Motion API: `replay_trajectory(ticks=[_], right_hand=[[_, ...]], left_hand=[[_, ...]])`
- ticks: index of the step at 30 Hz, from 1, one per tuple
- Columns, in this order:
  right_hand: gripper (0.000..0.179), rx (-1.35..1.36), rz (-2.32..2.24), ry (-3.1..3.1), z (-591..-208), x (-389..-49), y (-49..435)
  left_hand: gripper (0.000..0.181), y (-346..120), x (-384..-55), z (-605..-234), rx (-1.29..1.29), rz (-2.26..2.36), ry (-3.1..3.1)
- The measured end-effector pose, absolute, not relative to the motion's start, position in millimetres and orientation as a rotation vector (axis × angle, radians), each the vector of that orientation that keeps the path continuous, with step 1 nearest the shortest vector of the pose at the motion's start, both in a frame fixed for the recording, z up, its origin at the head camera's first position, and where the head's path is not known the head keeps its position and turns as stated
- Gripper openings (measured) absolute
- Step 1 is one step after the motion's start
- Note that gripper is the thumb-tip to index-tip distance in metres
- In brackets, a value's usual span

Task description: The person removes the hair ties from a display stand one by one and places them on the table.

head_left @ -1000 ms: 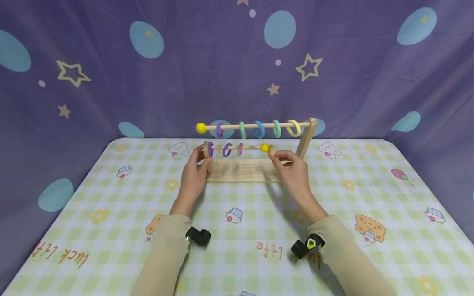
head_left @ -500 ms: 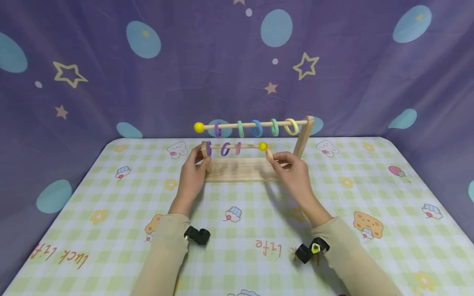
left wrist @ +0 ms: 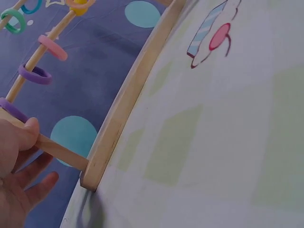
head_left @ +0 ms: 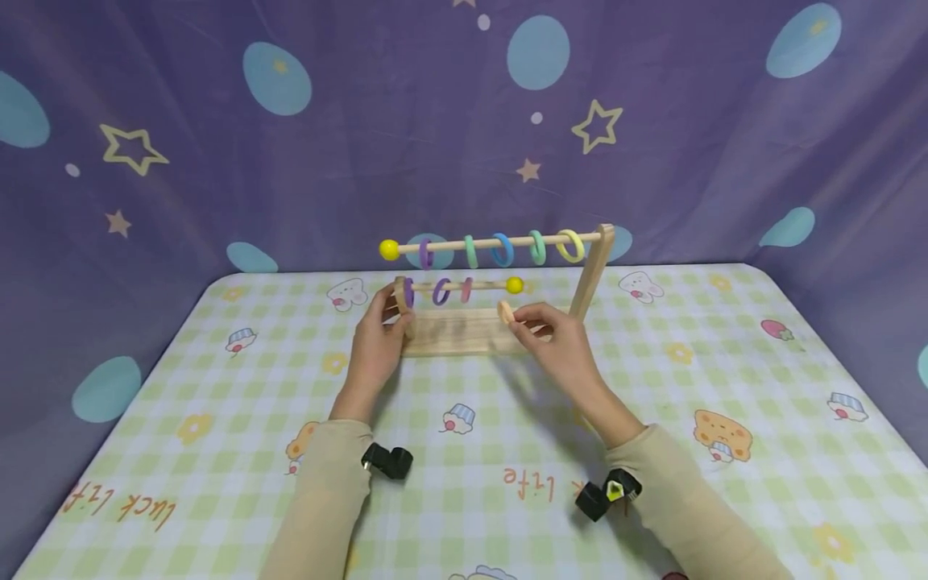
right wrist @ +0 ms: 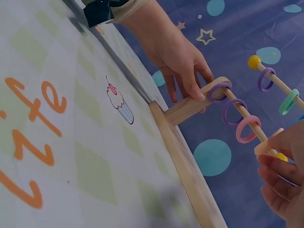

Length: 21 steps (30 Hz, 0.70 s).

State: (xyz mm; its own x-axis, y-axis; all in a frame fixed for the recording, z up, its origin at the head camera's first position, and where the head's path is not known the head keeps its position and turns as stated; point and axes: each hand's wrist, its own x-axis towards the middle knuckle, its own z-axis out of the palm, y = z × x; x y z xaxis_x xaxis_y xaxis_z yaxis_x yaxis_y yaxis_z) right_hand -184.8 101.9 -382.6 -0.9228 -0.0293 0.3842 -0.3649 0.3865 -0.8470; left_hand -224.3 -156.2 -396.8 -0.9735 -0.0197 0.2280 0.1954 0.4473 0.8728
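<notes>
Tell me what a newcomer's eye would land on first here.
Probably the upper rod, mid-scene in the head view, with its five coloured rings and yellow ball. Below it, the lower rod bears two purple rings and a pink ring, the left hand gripping the post at its left end. Then the right hand, pinching a peach ring below that rod's free end.

Tabletop cloth | left side: orange "luck lif", upside down | near centre: orange "life", also upside down
</notes>
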Motion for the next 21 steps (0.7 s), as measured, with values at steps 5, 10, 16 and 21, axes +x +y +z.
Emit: replay_trajectory(ticks=[5,10,16,21], right_hand=[[0.013,0.387,1.538,-2.388,-383,-186,97],[0.013,0.431,1.512,-2.415,-381,-186,92],[0.012,0.520,1.459,-2.455,-379,-187,86],[0.011,0.563,1.446,-2.510,-377,-188,82]], left_hand=[[0.053,-157,-225,-397,-0.159,-1.575,-2.493],[0.053,-158,-224,-397,-0.162,-1.589,-2.491],[0.054,-159,-225,-397,-0.155,-1.571,-2.495],[0.055,-159,-225,-395,-0.154,-1.577,-2.505]])
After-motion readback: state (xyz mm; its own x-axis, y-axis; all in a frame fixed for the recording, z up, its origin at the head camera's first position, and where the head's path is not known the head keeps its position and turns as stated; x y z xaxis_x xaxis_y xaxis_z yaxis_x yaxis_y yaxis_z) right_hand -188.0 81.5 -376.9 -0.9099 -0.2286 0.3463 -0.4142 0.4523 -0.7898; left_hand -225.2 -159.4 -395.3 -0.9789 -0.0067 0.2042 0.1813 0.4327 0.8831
